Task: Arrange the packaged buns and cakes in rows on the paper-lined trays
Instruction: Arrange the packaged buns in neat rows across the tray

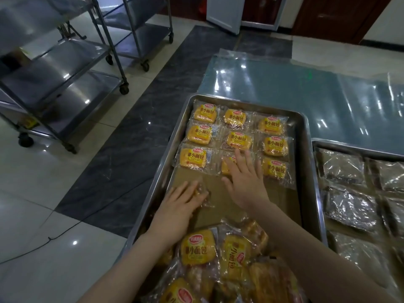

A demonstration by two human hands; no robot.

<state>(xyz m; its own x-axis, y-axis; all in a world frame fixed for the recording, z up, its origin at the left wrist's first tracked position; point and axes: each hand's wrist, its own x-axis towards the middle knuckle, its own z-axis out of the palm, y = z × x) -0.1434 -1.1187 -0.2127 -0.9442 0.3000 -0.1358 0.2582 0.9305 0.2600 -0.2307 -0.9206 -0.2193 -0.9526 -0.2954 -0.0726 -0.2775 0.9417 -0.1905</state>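
Note:
A steel tray point(307, 149) lined with brown paper point(220, 206) holds yellow packaged buns in three rows at its far end. My right hand point(244, 180) lies flat with straight fingers on the middle bun of the third row point(226, 166). My left hand point(185, 197) rests over a clear-wrapped bun point(204, 193) on the bare paper at the tray's left; its fingers look fairly straight. A loose heap of packaged buns point(218, 259) fills the tray's near end.
A second tray point(349, 145) at the right holds darker cakes in clear wrappers point(347, 206). Both trays sit on a table under shiny plastic film point(306, 88). Steel wheeled racks point(65, 84) stand on the tiled floor at the left.

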